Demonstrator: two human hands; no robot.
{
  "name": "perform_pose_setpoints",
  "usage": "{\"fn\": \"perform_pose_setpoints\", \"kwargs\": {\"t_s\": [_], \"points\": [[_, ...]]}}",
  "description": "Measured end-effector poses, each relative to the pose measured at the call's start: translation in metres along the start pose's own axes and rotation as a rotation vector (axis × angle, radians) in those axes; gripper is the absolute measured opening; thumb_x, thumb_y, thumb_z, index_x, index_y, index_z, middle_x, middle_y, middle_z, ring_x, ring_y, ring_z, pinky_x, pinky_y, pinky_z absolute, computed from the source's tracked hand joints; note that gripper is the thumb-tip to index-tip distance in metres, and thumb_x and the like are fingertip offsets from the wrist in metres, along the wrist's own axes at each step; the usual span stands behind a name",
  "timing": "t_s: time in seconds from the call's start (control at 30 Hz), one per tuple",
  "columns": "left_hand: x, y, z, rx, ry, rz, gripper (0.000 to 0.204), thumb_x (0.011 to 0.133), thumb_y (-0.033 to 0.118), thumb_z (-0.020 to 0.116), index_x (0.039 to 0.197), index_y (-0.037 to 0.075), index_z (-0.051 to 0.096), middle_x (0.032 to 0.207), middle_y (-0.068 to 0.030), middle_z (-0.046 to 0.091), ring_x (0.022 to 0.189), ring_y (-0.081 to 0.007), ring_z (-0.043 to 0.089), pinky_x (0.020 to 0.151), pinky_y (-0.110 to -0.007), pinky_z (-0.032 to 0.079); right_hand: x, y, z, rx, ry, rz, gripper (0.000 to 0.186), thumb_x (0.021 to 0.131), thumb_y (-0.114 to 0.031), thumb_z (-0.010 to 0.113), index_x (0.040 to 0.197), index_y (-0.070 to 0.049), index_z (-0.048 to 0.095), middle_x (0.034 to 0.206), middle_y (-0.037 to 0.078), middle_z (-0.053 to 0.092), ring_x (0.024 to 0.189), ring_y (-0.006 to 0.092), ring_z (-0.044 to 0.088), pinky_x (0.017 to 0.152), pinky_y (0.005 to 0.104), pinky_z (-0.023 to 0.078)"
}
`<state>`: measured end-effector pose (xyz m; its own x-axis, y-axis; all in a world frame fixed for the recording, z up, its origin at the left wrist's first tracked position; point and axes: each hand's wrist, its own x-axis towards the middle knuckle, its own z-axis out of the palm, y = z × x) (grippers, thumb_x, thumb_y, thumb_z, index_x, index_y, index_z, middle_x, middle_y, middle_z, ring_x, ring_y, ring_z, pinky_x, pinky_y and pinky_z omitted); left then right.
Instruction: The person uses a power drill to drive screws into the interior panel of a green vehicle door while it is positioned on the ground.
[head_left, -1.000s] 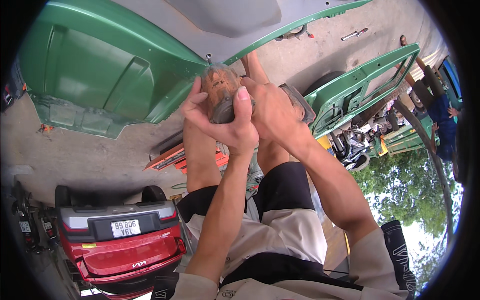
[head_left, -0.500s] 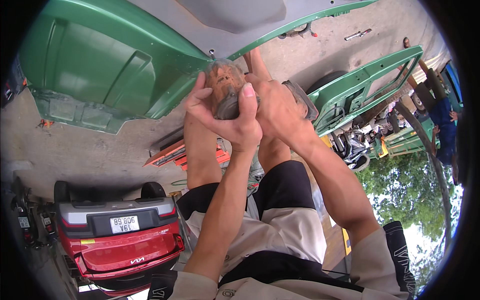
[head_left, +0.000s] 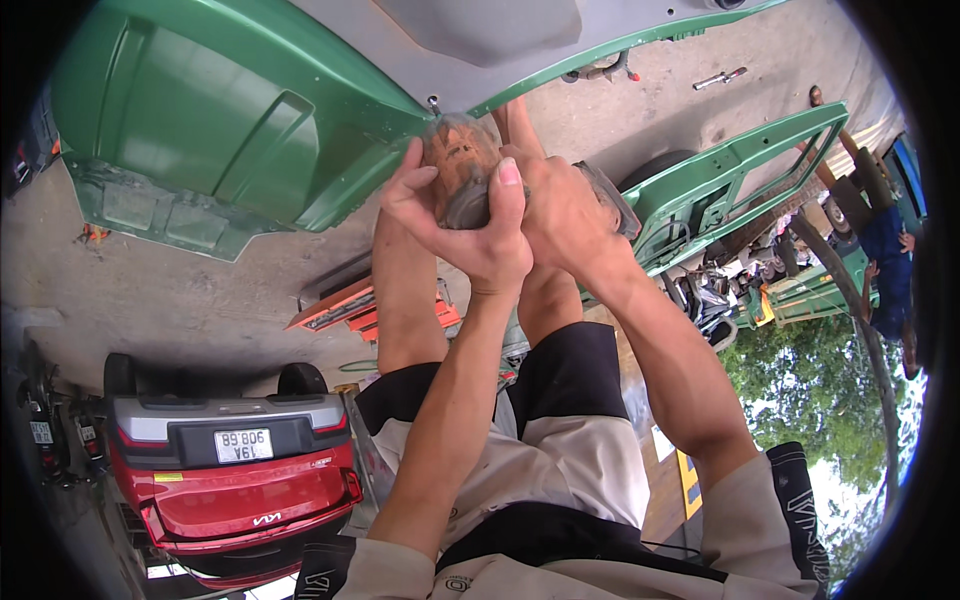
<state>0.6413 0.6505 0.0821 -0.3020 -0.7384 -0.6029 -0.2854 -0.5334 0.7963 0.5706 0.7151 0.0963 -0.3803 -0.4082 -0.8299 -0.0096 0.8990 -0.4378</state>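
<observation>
I hold a worn orange and dark-grey power tool [head_left: 460, 165], shaped like a drill or impact driver. Its front end is up against the corner where the green panel [head_left: 200, 120] meets the grey panel [head_left: 480, 50]. A small bolt-like piece [head_left: 433, 103] shows there, just beyond the tool. My left hand [head_left: 475, 235] cups the rear of the tool's body, thumb on one side and fingers on the other. My right hand [head_left: 570, 215] wraps round the handle, mostly hiding it. Past its knuckles, the tool's dark base [head_left: 612, 200] sticks out.
An orange toolbox [head_left: 350, 305] stands on the concrete floor by my legs. Leaning at the right is a green door frame [head_left: 740, 190], with a tyre behind it. A small metal tool [head_left: 720, 78] lies far off. A red car [head_left: 245, 470] is parked at lower left; another person [head_left: 885, 260] is at far right.
The view has shifted slightly, so the panels and floor sit a little differently in it. Both hands keep the same hold on the power tool.
</observation>
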Motion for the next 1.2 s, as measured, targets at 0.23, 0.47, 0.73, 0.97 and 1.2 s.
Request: {"fn": "perform_pose_setpoints", "kwargs": {"t_s": [0.23, 0.47, 0.73, 0.97, 1.2], "points": [[0.001, -0.003, -0.003, 0.023, -0.007, 0.011, 0.065, 0.079, 0.016, 0.082, 0.122, 0.003, 0.036, 0.141, -0.0243, 0.038, 0.13, -0.0318, 0.043, 0.11, -0.051, 0.037, 0.001, -0.004, -0.003, -0.033, 0.012, -0.004, 0.037, 0.085, -0.022, 0.063, 0.097, 0.012, 0.065, 0.125, 0.052, 0.039, 0.124, 0.0478, 0.052, 0.093, 0.052, 0.052], [0.0, -0.002, -0.001, 0.027, -0.006, 0.028, 0.063, 0.079, 0.015, 0.082, 0.121, 0.003, 0.036, 0.142, -0.026, 0.038, 0.13, -0.0332, 0.042, 0.109, -0.05, 0.037, 0.003, -0.01, -0.01, 0.007, -0.111, 0.103, 0.038, 0.086, -0.022, 0.063, 0.097, 0.015, 0.068, 0.15, 0.052, 0.017, 0.139, 0.0466, 0.046, 0.099, 0.0499, 0.053], [0.001, -0.001, 0.003, 0.035, -0.013, 0.026, 0.064, 0.08, 0.015, 0.083, 0.121, 0.003, 0.035, 0.143, -0.0283, 0.037, 0.13, -0.0339, 0.043, 0.109, -0.05, 0.037, 0.005, -0.007, -0.01, -0.049, -0.074, 0.055, 0.04, 0.087, -0.021, 0.064, 0.103, 0.016, 0.068, 0.161, 0.042, 0.005, 0.145, 0.0446, 0.039, 0.101, 0.0496, 0.053], [0.0, -0.001, 0.003, 0.024, 0.002, 0.006, 0.063, 0.08, 0.016, 0.083, 0.12, 0.003, 0.036, 0.143, -0.0272, 0.037, 0.129, -0.0328, 0.043, 0.109, -0.05, 0.037, 0.006, -0.008, -0.011, -0.072, -0.081, 0.08, 0.04, 0.086, -0.021, 0.064, 0.102, 0.016, 0.068, 0.163, 0.04, 0.003, 0.142, 0.0454, 0.044, 0.1, 0.0503, 0.053], [0.005, -0.004, 0.003, 0.097, -0.009, 0.05, 0.063, 0.081, 0.019, 0.083, 0.12, 0.003, 0.036, 0.142, -0.0282, 0.038, 0.127, -0.0324, 0.044, 0.105, -0.05, 0.041, 0.011, -0.007, -0.014, -0.038, -0.128, 0.098, 0.042, 0.086, -0.021, 0.065, 0.108, 0.014, 0.066, 0.162, 0.038, 0.013, 0.138, 0.0457, 0.048, 0.096, 0.0524, 0.054]]}}
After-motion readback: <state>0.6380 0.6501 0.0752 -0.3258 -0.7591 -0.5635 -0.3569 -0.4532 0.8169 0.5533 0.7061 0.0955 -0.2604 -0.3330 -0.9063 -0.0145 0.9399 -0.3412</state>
